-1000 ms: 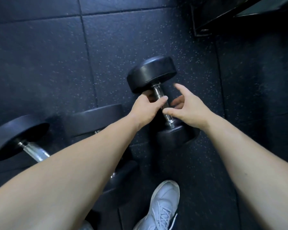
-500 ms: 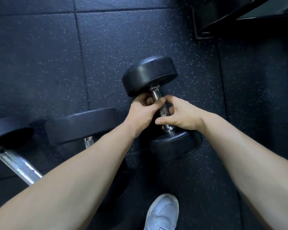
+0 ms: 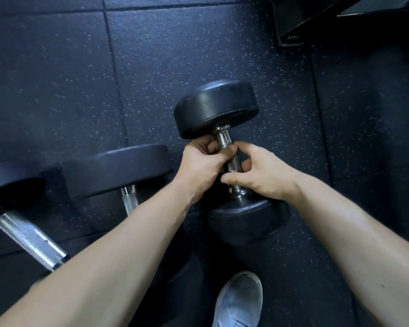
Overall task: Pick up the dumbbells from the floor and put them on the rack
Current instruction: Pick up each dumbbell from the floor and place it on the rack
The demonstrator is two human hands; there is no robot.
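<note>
Black rubber and chrome: a round-headed dumbbell with a knurled handle (image 3: 216,107) sits mid-view over a dark speckled rubber-tile floor (image 3: 151,67) — whether it touches the floor cannot be told. Both bare hands hold its handle, the left hand (image 3: 202,165) nearer the far head and the right hand (image 3: 262,175) nearer the near head, fingers (image 3: 219,158) curled round the steel. A second black dumbbell (image 3: 118,166) lies just left of the left wrist, and a third black dumbbell (image 3: 31,237) lies at the left edge. A pale grey shoe (image 3: 241,300) shows below.
</note>
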